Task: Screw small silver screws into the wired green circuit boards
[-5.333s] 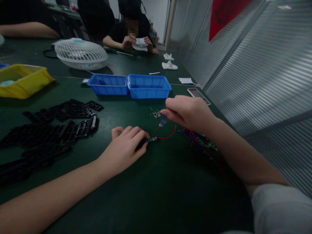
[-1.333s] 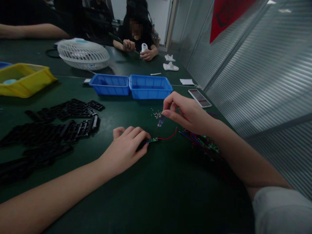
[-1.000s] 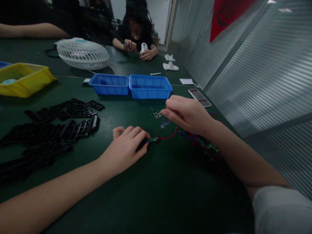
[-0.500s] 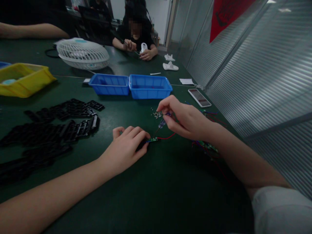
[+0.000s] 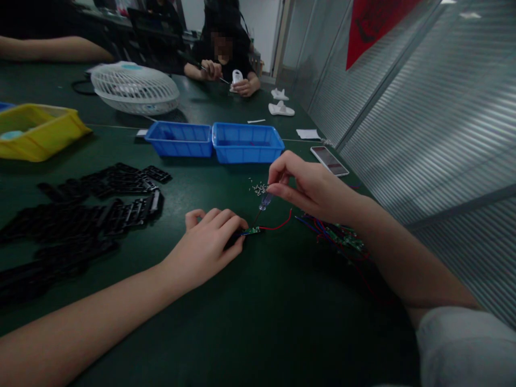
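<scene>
The right hand [image 5: 312, 188] pinches the top of a slim screwdriver with a clear bluish handle [image 5: 265, 201] between thumb and fingertips. The tool slants down, and its tip meets a small green circuit board [image 5: 250, 231] lying on the dark green table [image 5: 262, 322]. The left hand [image 5: 207, 242] lies palm down just beside it, fingers curled over the board's near end and pinning it flat, so that end is hidden. A thin red wire [image 5: 278, 224] loops away from the board towards a tangled heap of green boards with red and blue wires [image 5: 338, 234] under the right wrist. A scatter of tiny silver screws [image 5: 259, 188] sits just beyond the screwdriver. Behind them stand two blue plastic bins [image 5: 213, 142], touching side by side. A spread of black plastic parts [image 5: 92, 215] lies well to the left. A smartphone [image 5: 329, 160] lies near the wall.
</scene>
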